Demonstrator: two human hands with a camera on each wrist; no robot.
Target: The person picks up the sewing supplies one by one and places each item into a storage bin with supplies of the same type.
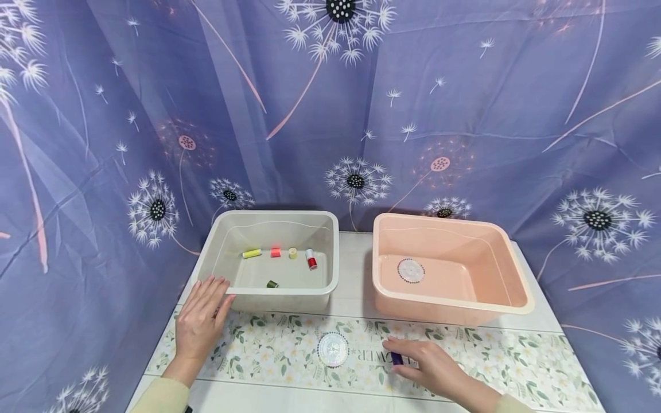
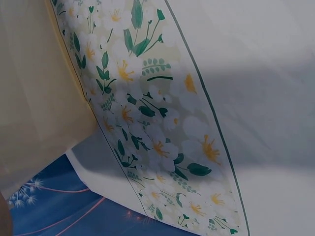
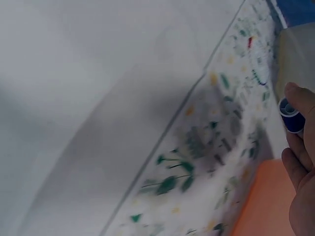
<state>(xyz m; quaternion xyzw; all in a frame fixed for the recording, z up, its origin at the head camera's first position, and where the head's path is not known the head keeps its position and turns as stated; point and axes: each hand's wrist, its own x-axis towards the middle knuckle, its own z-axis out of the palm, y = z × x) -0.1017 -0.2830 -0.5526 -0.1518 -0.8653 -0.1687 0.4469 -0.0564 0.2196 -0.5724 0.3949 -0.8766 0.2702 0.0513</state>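
My right hand (image 1: 431, 367) pinches a dark blue-purple thread spool (image 1: 396, 358) above the floral strip of the table cover. In the right wrist view, thumb and fingers hold that spool (image 3: 292, 116), its hollow white end showing. My left hand (image 1: 200, 321) lies with extended fingers on the near left corner of the grey bin (image 1: 281, 291). Inside this bin are several thread spools: a yellow one (image 1: 252, 253), a coral-red one (image 1: 276, 252), a cream one (image 1: 292, 253), a dark green one (image 1: 272, 284), and white (image 1: 310, 253) and red (image 1: 312, 264) ones end to end.
To the right stands a pink bin (image 1: 454, 305), holding a round white disc (image 1: 411, 271) edged with small dark beads. A similar beaded disc (image 1: 333, 349) lies on the floral strip (image 1: 279, 358) between my hands. A blue dandelion-print curtain (image 1: 310, 115) hangs behind and at the sides.
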